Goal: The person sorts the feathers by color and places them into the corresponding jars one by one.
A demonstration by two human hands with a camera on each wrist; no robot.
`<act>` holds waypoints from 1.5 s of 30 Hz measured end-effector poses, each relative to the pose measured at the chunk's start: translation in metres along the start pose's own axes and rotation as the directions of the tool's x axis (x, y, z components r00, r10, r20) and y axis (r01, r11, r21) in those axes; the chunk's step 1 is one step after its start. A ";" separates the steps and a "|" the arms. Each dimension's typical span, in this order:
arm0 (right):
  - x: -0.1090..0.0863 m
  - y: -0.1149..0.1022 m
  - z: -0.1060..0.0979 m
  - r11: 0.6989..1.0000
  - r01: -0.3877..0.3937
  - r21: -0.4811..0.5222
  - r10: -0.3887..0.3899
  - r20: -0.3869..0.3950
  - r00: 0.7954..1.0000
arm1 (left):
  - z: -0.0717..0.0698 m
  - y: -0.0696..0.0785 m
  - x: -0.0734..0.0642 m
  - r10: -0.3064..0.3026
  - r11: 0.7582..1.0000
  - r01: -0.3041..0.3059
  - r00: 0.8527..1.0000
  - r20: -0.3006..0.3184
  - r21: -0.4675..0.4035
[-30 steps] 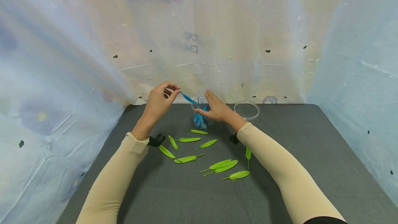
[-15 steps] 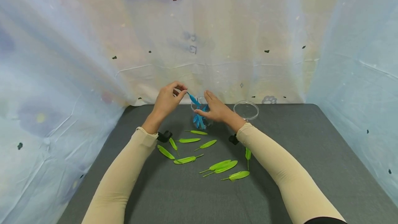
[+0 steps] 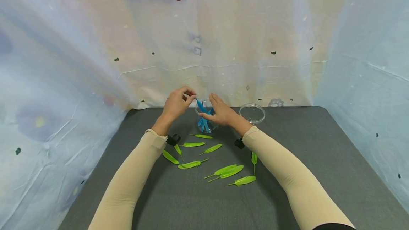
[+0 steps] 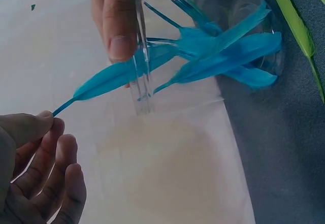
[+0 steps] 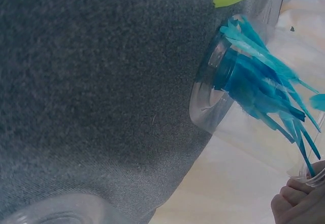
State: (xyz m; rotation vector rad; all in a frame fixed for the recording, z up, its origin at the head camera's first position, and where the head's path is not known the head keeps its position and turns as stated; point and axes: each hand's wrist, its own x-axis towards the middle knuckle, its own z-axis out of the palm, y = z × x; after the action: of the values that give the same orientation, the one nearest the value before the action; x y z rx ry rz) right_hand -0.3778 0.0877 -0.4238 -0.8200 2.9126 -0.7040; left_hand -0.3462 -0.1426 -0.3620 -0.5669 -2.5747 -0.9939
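**Clear jar point(image 5: 208, 104) held, a last stretch left for one blue feather point(image 4: 111, 80)**

A pale printed backdrop point(image 3: 223, 34) hung behind everything, and in front of it spread the dark grey table point(image 3: 271, 205). Over the table's far part, the right hand point(image 3: 222, 112) was clasped about the jar near its mouth, thumb on one side and fingers on the other. Opposite, the left hand point(image 3: 175, 105) pinched the bare quill of the blue feather between thumb and forefinger, its other fingers loosely bent.

The jar stood near the far edge. To its right showed a clear round rim point(image 3: 263, 117), whether of a lid or another container I could not tell.

Green feathers point(image 3: 213, 148) lay scattered on the table, nearer the person. Inside the jar, blue feathers point(image 4: 233, 56) were bunched, quills mostly towards the mouth. The pinched one lay part in, its vane across the rim and its quill outside.

The step in hand seemed to be adding that feather to the bunch. The next move probably called for sliding it further in, jar kept still, then parting thumb and forefinger.
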 end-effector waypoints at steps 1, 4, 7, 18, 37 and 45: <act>0.000 0.000 0.000 1.000 0.000 -0.002 0.000 -0.001 1.000 | 0.001 -0.001 0.001 -0.001 1.000 0.001 1.000 0.002 -0.002; 0.000 0.001 0.001 1.000 0.005 -0.003 -0.005 -0.004 1.000 | 0.005 -0.003 0.003 -0.007 1.000 0.007 1.000 0.010 -0.005; 0.001 0.002 0.001 1.000 0.010 -0.003 -0.010 -0.011 1.000 | 0.008 -0.004 0.004 -0.017 1.000 0.017 1.000 0.020 -0.010; 0.001 0.000 0.002 1.000 0.008 -0.009 -0.008 -0.015 1.000 | 0.018 -0.006 0.006 -0.044 0.999 0.045 0.997 0.071 -0.009; 0.000 0.002 0.000 1.000 0.021 -0.012 -0.021 -0.010 1.000 | 0.026 -0.012 0.003 -0.073 0.997 0.069 0.985 0.157 0.034; 0.000 0.000 0.000 1.000 0.019 -0.021 -0.019 -0.011 1.000 | 0.022 -0.018 -0.003 -0.095 0.995 0.091 0.986 0.134 0.035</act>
State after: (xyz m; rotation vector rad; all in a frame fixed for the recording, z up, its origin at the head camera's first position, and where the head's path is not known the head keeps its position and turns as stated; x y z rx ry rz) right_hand -0.3780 0.0877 -0.4235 -0.8492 2.9311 -0.6827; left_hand -0.3552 -0.1404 -0.3890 -0.5281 -2.7537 -0.9769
